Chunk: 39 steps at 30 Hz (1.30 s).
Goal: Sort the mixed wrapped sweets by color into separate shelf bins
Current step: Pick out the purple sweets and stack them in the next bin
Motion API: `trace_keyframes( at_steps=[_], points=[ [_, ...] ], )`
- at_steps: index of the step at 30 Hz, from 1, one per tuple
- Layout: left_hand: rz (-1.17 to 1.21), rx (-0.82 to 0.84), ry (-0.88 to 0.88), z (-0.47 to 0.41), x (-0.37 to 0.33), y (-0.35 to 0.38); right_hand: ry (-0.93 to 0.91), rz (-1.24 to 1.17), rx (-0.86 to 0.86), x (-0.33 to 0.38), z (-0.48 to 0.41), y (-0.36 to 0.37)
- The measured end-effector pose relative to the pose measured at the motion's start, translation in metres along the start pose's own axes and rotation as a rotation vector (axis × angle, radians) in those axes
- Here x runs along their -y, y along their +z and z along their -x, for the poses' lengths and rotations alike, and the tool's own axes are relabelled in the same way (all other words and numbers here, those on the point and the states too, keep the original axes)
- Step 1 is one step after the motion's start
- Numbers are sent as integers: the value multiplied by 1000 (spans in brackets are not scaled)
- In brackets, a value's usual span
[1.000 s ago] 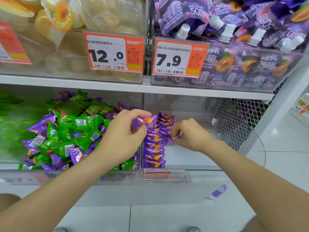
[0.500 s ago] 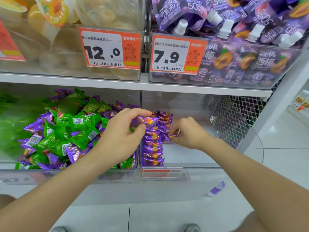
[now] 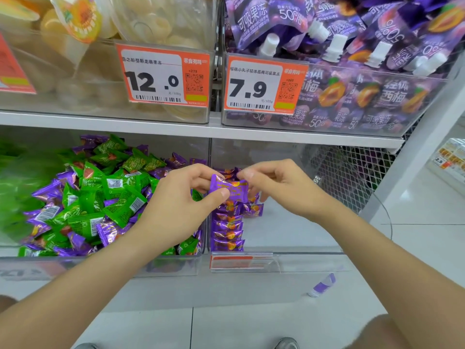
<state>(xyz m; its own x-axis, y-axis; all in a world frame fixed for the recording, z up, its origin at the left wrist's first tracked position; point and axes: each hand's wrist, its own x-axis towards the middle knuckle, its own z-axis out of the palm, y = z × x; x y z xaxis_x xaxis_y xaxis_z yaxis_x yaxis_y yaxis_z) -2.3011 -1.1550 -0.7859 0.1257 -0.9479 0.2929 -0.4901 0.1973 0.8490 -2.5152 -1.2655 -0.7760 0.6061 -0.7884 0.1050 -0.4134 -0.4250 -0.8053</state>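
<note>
Purple sweet (image 3: 230, 188), wrapped in shiny foil with an orange fruit print, is held in the air between two hands at a shop shelf, over the divide between two clear bins and above the far end of a row of purple sweets (image 3: 227, 230). The left hand (image 3: 176, 210) pinches the sweet's left side between thumb and forefinger, the other fingers curled beneath. The right hand (image 3: 286, 190) closes its fingertips on the wrapper's upper right corner, its lower fingers bent behind the sweet. The row lies overlapped along the left wall of the right bin (image 3: 302, 255), running from front to back, with one more purple piece just beside it. The left bin (image 3: 100, 267) holds a loose heap of mixed green and purple sweets (image 3: 100, 197), some showing white barcodes. A red label (image 3: 236, 261) sits in a holder on the right bin's front. On the shelf board (image 3: 151, 123) above stand two more clear bins, one with pale jelly cups (image 3: 156, 23) and a tag reading 12.0 (image 3: 161, 76), the other with purple spouted pouches (image 3: 352, 34) and a tag reading 7.9 (image 3: 261, 84). Wire mesh (image 3: 352, 172) closes the shelf's right end. A small purple and white pouch (image 3: 323, 285) lies on the pale surface below the right bin.
</note>
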Motion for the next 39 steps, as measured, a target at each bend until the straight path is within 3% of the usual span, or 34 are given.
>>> trace_keyframes(
  at_steps=[3,7,10,12,14,21,39],
  points=[
    [26,29,13,0,-4,-1,-57,-100,113,17,8,6],
    [-160,-18,1,1,9,1,4,-74,54,9,5,-4],
    [-225,15,4,2,13,2,9,333,-18,-15,1,-17],
    [-248,42,-10,2,13,2,5,573,43,-28,0,-17],
    [-244,53,-21,3,13,1,30,658,126,-42,-2,-10],
    [-236,39,-7,3,12,1,61,706,194,-63,-13,15],
    [-199,9,-74,2,7,-21,24,800,84,-24,-10,9]
  ],
)
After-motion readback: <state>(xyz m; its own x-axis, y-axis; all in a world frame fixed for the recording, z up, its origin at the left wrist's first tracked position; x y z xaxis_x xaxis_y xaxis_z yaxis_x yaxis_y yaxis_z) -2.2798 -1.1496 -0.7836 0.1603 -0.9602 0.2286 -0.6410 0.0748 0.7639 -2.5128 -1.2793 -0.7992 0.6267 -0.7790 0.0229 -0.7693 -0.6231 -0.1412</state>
